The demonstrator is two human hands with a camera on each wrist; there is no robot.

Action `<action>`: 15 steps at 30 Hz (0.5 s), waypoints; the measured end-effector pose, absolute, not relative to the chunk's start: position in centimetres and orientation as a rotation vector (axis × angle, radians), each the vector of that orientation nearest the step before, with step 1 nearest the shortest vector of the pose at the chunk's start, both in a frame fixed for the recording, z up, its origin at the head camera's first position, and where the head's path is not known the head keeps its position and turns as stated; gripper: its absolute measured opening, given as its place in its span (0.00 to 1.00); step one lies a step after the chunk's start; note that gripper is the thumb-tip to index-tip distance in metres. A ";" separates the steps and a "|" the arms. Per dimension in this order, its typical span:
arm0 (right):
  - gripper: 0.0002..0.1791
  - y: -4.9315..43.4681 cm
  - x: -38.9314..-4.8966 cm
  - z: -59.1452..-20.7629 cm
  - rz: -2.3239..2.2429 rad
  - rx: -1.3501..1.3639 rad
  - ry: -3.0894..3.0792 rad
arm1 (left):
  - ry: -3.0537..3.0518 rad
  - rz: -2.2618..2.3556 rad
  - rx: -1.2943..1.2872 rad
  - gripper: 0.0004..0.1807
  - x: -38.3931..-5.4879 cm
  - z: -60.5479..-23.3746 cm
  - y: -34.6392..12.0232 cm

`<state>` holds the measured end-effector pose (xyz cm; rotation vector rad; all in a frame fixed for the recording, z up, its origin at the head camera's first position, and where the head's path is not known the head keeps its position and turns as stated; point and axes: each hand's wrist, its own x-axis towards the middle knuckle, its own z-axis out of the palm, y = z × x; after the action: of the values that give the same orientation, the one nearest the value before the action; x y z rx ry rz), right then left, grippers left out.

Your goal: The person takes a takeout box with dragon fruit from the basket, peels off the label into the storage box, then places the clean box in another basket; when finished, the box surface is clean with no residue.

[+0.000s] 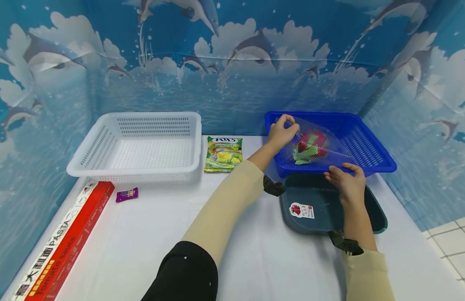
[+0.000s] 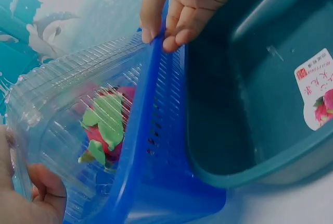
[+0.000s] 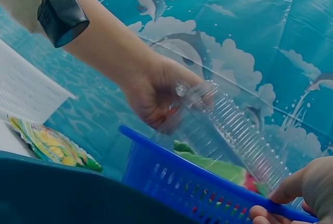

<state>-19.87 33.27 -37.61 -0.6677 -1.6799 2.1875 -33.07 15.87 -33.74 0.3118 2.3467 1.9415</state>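
My left hand (image 1: 283, 132) grips the edge of a clear ribbed plastic container (image 2: 49, 122), which is tilted over the blue basket (image 1: 381, 152). Through the plastic shows a red and green dragon fruit (image 1: 314, 144), inside the basket. At the basket's near rim, my right hand (image 1: 347, 184) pinches the blue edge between thumb and fingers, as the left wrist view shows. The container's lower end comes close to these fingers in the right wrist view. Below the right hand stands a dark green basin (image 1: 307, 190) with a dragon fruit sticker on its wall.
A white basket (image 1: 142, 172) stands at the back left. Beside it lies a green FOX'S candy bag (image 1: 223, 154). A small purple packet (image 1: 127, 195) and a long red and white pasta box (image 1: 65, 240) lie on the left. A dolphin-print curtain (image 1: 232, 92) hangs behind the baskets.
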 end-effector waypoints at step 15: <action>0.24 33.2 -19.9 -37.7 2.174 -0.680 -1.693 | 2.299 1.785 0.350 0.08 -33.8 -34.8 15.8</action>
<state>-19.94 33.25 -37.72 -0.6805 -1.6926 2.1736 -33.84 15.84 -34.76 0.3496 2.2993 1.7852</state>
